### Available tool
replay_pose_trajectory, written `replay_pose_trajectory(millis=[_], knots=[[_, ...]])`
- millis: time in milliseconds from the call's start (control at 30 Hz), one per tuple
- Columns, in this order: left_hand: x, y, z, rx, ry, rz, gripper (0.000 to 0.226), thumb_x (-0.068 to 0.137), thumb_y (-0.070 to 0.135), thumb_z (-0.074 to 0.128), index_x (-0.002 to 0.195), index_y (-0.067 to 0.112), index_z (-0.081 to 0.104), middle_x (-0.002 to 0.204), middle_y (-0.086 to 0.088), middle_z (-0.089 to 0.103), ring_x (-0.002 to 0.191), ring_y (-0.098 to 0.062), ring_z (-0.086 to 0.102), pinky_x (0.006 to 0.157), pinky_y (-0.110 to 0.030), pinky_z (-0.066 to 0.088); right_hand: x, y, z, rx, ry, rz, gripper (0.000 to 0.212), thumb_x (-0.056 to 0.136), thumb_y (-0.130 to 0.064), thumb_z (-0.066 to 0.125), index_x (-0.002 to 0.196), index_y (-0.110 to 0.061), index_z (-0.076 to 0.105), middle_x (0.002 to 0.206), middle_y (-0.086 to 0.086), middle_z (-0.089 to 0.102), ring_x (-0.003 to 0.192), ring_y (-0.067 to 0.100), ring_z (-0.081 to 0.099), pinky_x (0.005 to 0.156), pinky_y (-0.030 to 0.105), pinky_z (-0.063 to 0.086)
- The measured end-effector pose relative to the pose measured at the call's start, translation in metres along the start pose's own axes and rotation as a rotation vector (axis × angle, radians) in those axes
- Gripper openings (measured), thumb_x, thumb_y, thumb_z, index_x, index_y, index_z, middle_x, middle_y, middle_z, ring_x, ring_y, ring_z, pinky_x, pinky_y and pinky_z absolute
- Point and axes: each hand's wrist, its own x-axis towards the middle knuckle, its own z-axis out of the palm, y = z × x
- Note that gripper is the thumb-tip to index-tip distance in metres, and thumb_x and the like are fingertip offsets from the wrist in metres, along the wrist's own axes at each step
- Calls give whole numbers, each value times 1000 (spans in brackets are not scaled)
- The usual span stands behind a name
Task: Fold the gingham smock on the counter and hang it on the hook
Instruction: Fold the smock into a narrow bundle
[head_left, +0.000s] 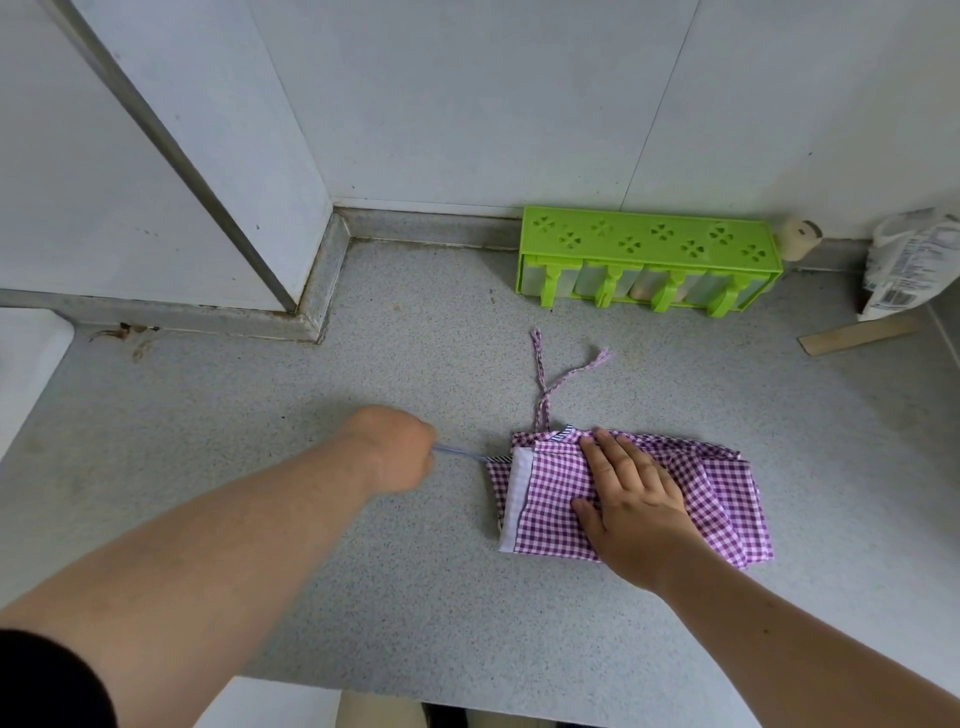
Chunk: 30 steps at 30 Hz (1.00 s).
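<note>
The gingham smock (628, 493) lies folded into a compact bundle on the table (363, 571), right of centre and on the near half. My right grip (636, 506) rests flat on top of it, fingers straight and together, pointing far and a little left, the palm pressing the purple-and-white check down. My left grip (395, 449) is curled into a fist just left of the bundle, apart from the cloth itself, and it pinches the end of a thin pale blue loop (460, 453) that runs taut from my fist to the smock's far left corner. A white band (514, 499) runs down the left edge of the fold, and a striped trim shows at the far edge near my fingertips. Two braided purple ties (550, 379) trail out from the far edge of the smock and lie loose on the table, splayed apart towards the far wall.

Further out, a bright green rack (649, 244) with clover-shaped cut-outs stands against the far wall, holding pale containers. Just right of it lies a small cream roll (797, 239), and beyond that, at the right edge, a white printed bag (909, 265). A flat wooden stick (857, 335) lies near the bag. The white rim of a sink (26, 353) shows at the left edge.
</note>
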Motion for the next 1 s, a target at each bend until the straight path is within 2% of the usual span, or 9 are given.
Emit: replay_pose_trajectory(millis=[100,200,267,333,433,533,700,867,1000], knots=[[-6,12,-10,62,100,-14,46,102,49,38,131,18,56,125,-5,59,113,-22,57,96,-40,53,-1,-2,-4,12,-25,0,72,103,-63,14,160,-37,-21,172,-8,-17,158,18,-14,121,41,-11],[-14,46,-18,17,414,290,56,101,49,34,150,21,37,153,-7,39,141,-24,38,121,-49,37,-2,-2,-8,13,-46,-1,70,103,-63,14,158,-41,-24,171,-7,-19,158,19,-15,122,43,-9],[-16,80,-20,-73,447,460,62,106,48,36,162,23,23,170,-3,22,156,-23,21,130,-49,21,-1,-4,-10,11,-67,6,70,103,-63,14,159,-40,-22,171,-7,-21,158,20,-16,124,45,-7],[-14,115,-17,-159,402,428,68,108,40,39,168,22,12,177,0,8,161,-22,11,132,-45,12,-3,-3,-13,8,-79,12,71,104,-63,16,161,-38,-18,171,-6,-20,158,21,-15,125,45,-6],[-4,138,1,-185,365,293,74,107,33,38,169,18,2,178,-1,5,160,-23,13,131,-43,11,-4,-4,-14,42,-48,-7,73,103,-64,23,163,-37,-10,173,-7,-10,159,23,-4,126,45,1],[4,138,10,-153,374,244,77,105,32,39,169,18,-2,174,0,13,155,-22,20,129,-42,16,-2,2,-14,75,51,-20,68,104,-61,25,164,-37,1,170,-8,15,154,21,17,125,45,15],[9,140,15,-204,374,169,78,101,24,41,168,18,2,161,-1,27,145,-24,32,124,-41,25,7,19,-14,-9,271,39,51,106,-50,31,148,-30,50,141,-4,57,132,24,51,114,48,34],[13,143,21,-240,413,79,62,100,21,40,160,26,23,149,1,41,133,-23,41,116,-39,32,16,21,-7,17,323,36,36,107,-45,33,120,-30,63,116,-6,63,113,26,57,107,49,39],[15,142,26,-311,447,56,64,105,29,39,165,35,16,142,6,44,128,-20,42,116,-38,32,23,22,-12,41,277,10,32,108,-44,32,121,-32,59,119,-8,62,117,25,52,110,48,33]])
